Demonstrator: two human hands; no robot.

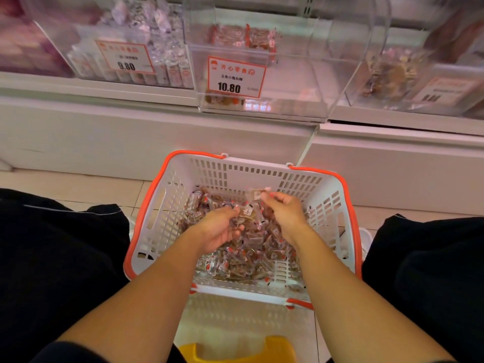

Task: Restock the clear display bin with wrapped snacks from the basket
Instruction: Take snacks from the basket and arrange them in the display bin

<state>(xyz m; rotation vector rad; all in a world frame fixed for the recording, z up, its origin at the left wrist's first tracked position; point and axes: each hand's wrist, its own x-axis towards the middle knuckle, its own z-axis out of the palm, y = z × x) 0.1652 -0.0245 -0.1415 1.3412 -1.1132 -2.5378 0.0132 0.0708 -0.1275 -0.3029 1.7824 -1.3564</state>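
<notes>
A white basket (214,176) with an orange rim stands on the floor between my knees, holding a heap of wrapped snacks (251,247). My left hand (218,227) lies palm up over the heap, its fingers curled round a few wrapped snacks. My right hand (284,208) is beside it and pinches one wrapped snack (255,193) lifted above the pile. The clear display bin (293,82) with the 10.80 price tag (235,77) sits on the shelf straight ahead, with only a few snacks at its back and bottom.
Neighbouring clear bins stand left (125,48) and right (408,72), both holding other sweets. A white shelf base (131,137) runs below them. A yellow object (235,349) sits at the bottom edge, near my body. My dark-clothed knees flank the basket.
</notes>
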